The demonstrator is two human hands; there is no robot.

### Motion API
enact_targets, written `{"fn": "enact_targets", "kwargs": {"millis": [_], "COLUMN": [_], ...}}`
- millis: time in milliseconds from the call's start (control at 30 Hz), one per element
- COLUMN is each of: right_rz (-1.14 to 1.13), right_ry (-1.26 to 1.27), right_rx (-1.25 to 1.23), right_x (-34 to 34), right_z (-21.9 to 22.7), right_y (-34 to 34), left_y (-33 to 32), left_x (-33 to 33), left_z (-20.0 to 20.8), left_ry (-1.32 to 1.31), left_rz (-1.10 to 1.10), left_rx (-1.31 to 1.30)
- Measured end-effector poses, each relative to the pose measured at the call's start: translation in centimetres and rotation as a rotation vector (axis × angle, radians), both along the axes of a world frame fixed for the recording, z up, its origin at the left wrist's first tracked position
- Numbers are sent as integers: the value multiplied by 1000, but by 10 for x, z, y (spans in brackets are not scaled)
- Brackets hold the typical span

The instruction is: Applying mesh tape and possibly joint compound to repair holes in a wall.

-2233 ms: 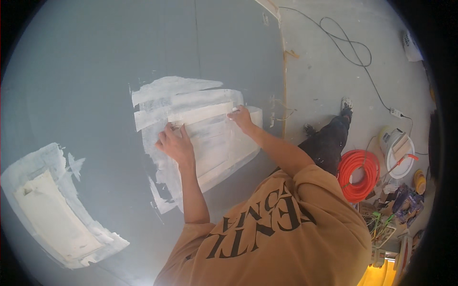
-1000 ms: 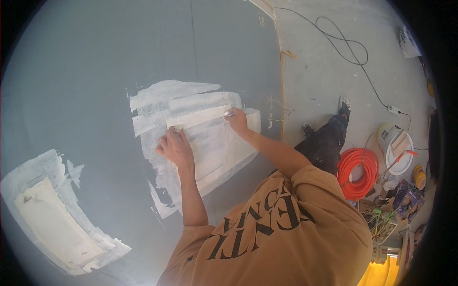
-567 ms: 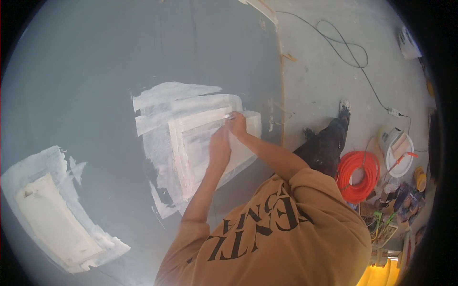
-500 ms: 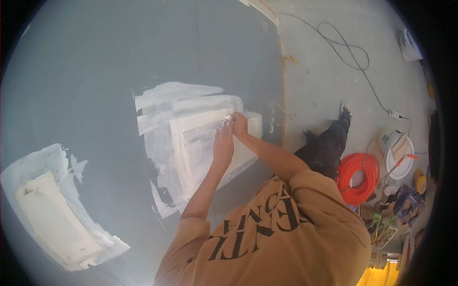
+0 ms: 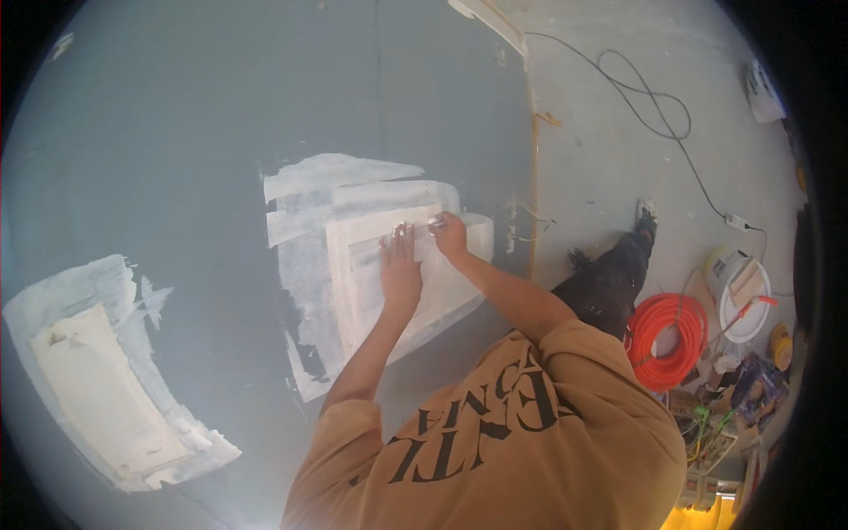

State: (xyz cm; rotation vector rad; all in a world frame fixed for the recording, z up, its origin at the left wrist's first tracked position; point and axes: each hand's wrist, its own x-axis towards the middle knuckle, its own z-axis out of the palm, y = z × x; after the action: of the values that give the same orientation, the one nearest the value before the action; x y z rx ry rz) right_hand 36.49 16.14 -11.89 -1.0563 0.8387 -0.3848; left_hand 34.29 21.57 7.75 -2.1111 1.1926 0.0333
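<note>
My left hand (image 5: 401, 272) lies with its fingers stretched out against a white plastered patch (image 5: 305, 234) on the grey wall (image 5: 203, 177). White paste coats its fingertips. Just to its right, my right hand (image 5: 451, 235) is closed at the upper right part of the patch, pinching a small pale thing too hidden to name. Inside the patch, thicker white strips form the outline of a rectangle, with thinner smears around them.
A second white patch (image 5: 110, 389) is at the lower left. On the right are a coiled orange-red hose (image 5: 669, 322), a white bucket (image 5: 738, 300), a grey cable (image 5: 667, 132) with a socket strip (image 5: 737, 222), and mixed clutter (image 5: 755, 389). Thin wires (image 5: 534, 216) stick out near the wall's edge.
My left hand has moved left, away from my right hand, with its fingers spreading on the patch. My right hand stays near the same spot, and the view has shifted slightly.
</note>
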Motion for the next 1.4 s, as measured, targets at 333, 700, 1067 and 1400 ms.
{"fn": "enact_targets", "kwargs": {"millis": [333,700,1067,1400], "right_rz": [43,-87,319,296], "right_ry": [62,-94,-191,-116], "right_rx": [-32,-120,-739,-690], "right_x": [0,-34,-60,-57], "right_z": [1,39,104,94], "right_y": [-3,10,29,18], "left_y": [0,-9,2,3], "left_x": [-16,-2,-2,-3], "left_z": [73,73,78,82], "left_ry": [-181,-165,-204,-204], "left_rz": [235,49,-11,1], "left_rx": [-48,-34,70,21]}}
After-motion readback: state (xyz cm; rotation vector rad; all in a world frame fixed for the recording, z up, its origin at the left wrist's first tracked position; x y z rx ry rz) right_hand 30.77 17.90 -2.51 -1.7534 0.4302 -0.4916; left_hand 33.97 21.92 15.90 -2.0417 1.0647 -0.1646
